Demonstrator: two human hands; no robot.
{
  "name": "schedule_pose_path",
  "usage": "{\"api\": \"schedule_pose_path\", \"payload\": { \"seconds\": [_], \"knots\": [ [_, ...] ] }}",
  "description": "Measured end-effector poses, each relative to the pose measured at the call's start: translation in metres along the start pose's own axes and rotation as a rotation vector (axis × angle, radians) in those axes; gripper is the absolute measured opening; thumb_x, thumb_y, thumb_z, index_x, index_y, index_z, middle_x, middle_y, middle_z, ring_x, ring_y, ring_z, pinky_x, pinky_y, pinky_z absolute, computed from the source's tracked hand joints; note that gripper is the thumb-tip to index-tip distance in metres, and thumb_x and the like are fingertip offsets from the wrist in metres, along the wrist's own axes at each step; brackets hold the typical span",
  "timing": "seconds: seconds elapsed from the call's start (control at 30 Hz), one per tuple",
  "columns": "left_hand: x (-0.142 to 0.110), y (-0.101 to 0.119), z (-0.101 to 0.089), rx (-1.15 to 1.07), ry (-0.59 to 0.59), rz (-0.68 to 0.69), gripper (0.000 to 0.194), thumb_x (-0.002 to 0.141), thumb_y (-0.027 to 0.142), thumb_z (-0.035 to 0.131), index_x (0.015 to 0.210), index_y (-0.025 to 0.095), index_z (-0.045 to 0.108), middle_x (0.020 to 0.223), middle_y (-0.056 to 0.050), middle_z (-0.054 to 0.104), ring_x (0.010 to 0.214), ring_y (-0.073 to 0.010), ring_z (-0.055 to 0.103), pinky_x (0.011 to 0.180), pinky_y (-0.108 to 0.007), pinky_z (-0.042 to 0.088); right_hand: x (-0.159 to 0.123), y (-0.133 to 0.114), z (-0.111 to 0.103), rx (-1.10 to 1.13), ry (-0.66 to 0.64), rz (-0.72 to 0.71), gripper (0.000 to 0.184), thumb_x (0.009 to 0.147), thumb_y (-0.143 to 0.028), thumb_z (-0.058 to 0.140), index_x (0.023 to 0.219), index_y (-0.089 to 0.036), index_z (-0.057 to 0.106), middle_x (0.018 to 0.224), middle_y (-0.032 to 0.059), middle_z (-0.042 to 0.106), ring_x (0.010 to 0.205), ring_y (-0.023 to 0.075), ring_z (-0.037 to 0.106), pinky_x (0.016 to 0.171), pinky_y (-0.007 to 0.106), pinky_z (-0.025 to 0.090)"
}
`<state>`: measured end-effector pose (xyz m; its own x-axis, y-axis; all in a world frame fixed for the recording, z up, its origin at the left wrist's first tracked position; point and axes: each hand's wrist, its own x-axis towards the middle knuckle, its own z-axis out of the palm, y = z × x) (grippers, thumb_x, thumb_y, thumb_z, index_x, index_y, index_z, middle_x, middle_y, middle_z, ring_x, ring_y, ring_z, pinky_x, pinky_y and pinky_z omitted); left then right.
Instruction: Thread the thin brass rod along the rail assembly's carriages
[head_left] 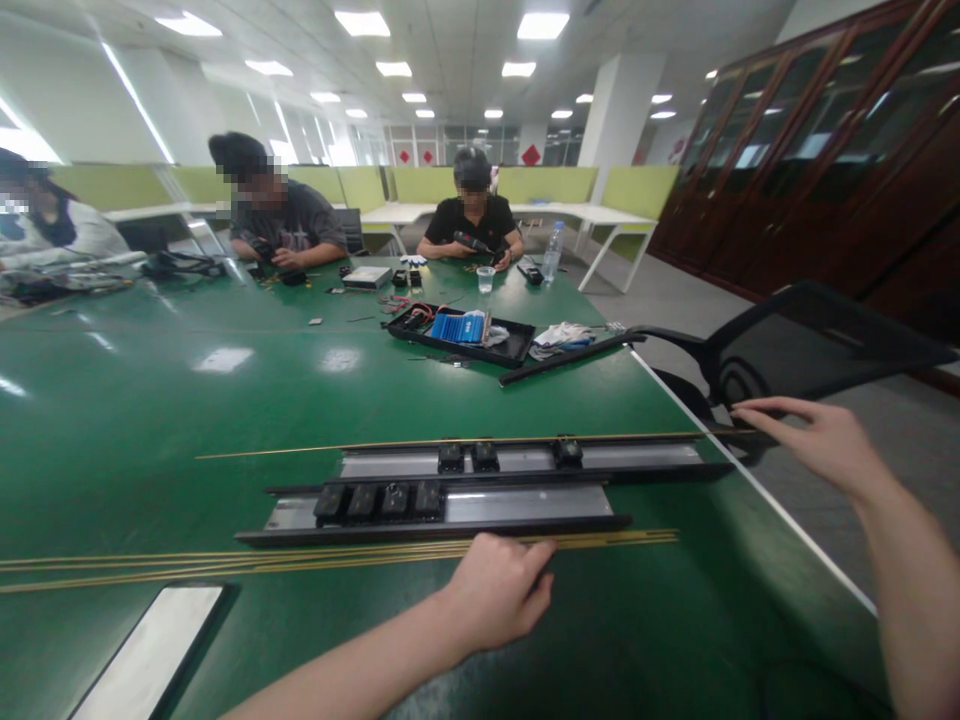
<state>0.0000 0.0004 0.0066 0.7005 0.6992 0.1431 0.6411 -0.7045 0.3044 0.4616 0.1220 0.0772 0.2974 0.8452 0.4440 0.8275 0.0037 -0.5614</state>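
My left hand (501,588) is curled closed at the near rail, its forefinger over a bundle of thin brass-coloured rods (337,557). What lies inside its fingers is hidden. To the right, my right hand (821,440) pinches with thumb and forefinger at the right end of a single brass-coloured rod (300,450). That rod runs along the far edge of the longer metal channel rail (637,460), which carries several black blocks (486,457). The shorter channel rail (525,502) lies in front, with several black blocks (363,501) grouped towards its left.
A phone-like slab (154,650) lies at the front left. Farther back are a black tray (514,340) with a blue item, gloves (562,338), a black bar (562,362), a cup (486,280) and a bottle (553,253). A chair (825,345) stands beyond the table's right edge. Several people sit opposite.
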Motion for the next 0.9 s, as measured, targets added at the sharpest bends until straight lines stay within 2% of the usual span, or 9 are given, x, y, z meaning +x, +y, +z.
{"api": "schedule_pose_path", "payload": {
  "seconds": [0.07, 0.17, 0.27, 0.33, 0.4, 0.5, 0.57, 0.7, 0.9],
  "knots": [
    [0.0, 0.0, 0.0, 0.001, -0.002, 0.0, 0.034, 0.096, 0.029, 0.049, 0.128, 0.019, 0.056, 0.084, -0.007, 0.074, 0.074, -0.0246, 0.073, 0.067, -0.034, 0.057, -0.004, -0.02, 0.006, 0.104, -0.028, 0.034, 0.042, 0.067, -0.057, 0.076, 0.089, -0.022, 0.081, 0.099, 0.0117, 0.079, 0.092, 0.0292, 0.07, 0.087, 0.04, 0.051],
    [0.0, 0.001, -0.001, -0.002, -0.006, 0.0, 0.033, 0.096, 0.028, 0.049, 0.127, 0.019, 0.056, 0.085, -0.006, 0.075, 0.075, -0.0239, 0.073, 0.068, -0.033, 0.057, -0.011, -0.054, 0.023, 0.138, -0.105, -0.038, 0.039, 0.074, -0.054, 0.073, 0.091, -0.02, 0.08, 0.1, 0.0104, 0.078, 0.092, 0.0263, 0.069, 0.09, 0.039, 0.05],
    [0.0, 0.001, -0.001, -0.007, -0.015, 0.0, 0.032, 0.096, 0.028, 0.049, 0.126, 0.019, 0.057, 0.085, -0.006, 0.075, 0.076, -0.0238, 0.073, 0.068, -0.033, 0.057, -0.02, -0.084, 0.047, 0.177, -0.236, -0.26, 0.033, 0.082, -0.052, 0.069, 0.092, -0.022, 0.08, 0.102, 0.0078, 0.077, 0.097, 0.0247, 0.069, 0.096, 0.038, 0.049],
    [0.0, 0.001, -0.001, -0.003, -0.013, -0.001, 0.033, 0.096, 0.029, 0.049, 0.126, 0.019, 0.056, 0.084, -0.006, 0.075, 0.076, -0.0239, 0.073, 0.068, -0.032, 0.056, -0.026, -0.101, 0.063, 0.187, -0.32, -0.408, 0.03, 0.087, -0.05, 0.065, 0.094, -0.025, 0.079, 0.102, 0.0067, 0.077, 0.098, 0.0246, 0.069, 0.094, 0.039, 0.051],
    [0.0, 0.0, 0.0, 0.003, -0.007, -0.001, 0.033, 0.096, 0.029, 0.049, 0.127, 0.019, 0.056, 0.084, -0.006, 0.074, 0.075, -0.024, 0.073, 0.067, -0.032, 0.056, -0.034, -0.113, 0.076, 0.159, -0.327, -0.53, 0.026, 0.091, -0.047, 0.063, 0.094, -0.027, 0.078, 0.1, 0.0053, 0.078, 0.099, 0.0245, 0.069, 0.099, 0.044, 0.048],
    [0.0, 0.0, 0.0, 0.006, -0.003, 0.0, 0.033, 0.096, 0.029, 0.049, 0.127, 0.019, 0.056, 0.083, -0.006, 0.074, 0.075, -0.0237, 0.073, 0.067, -0.032, 0.056, -0.045, -0.126, 0.09, 0.095, -0.291, -0.618, 0.022, 0.093, -0.045, 0.061, 0.095, -0.03, 0.078, 0.099, 0.002, 0.078, 0.1, 0.0243, 0.069, 0.114, 0.055, 0.031],
    [0.0, 0.0, 0.0, 0.005, -0.005, 0.002, 0.032, 0.096, 0.029, 0.049, 0.125, 0.019, 0.056, 0.083, -0.006, 0.074, 0.075, -0.0234, 0.073, 0.068, -0.031, 0.056, -0.053, -0.131, 0.097, 0.085, -0.317, -0.65, 0.021, 0.093, -0.045, 0.062, 0.098, -0.031, 0.077, 0.098, 0.0016, 0.078, 0.099, 0.0238, 0.07, 0.115, 0.057, 0.027],
    [0.0, 0.0, 0.0, 0.004, -0.002, 0.002, 0.03, 0.096, 0.029, 0.049, 0.123, 0.019, 0.057, 0.083, -0.006, 0.074, 0.074, -0.0237, 0.073, 0.067, -0.032, 0.055, -0.064, -0.14, 0.107, 0.094, -0.341, -0.685, 0.02, 0.095, -0.04, 0.06, 0.095, -0.029, 0.076, 0.093, 0.0011, 0.078, 0.092, 0.0218, 0.07, 0.113, 0.055, 0.031],
    [0.0, -0.001, 0.001, -0.008, 0.012, 0.008, 0.031, 0.096, 0.029, 0.05, 0.124, 0.019, 0.056, 0.083, -0.006, 0.074, 0.073, -0.0228, 0.072, 0.067, -0.031, 0.055, -0.07, -0.142, 0.116, 0.166, -0.316, -0.64, 0.022, 0.096, -0.039, 0.058, 0.089, -0.028, 0.076, 0.09, 0.001, 0.079, 0.086, 0.0217, 0.071, 0.108, 0.052, 0.041]
  ]
}}
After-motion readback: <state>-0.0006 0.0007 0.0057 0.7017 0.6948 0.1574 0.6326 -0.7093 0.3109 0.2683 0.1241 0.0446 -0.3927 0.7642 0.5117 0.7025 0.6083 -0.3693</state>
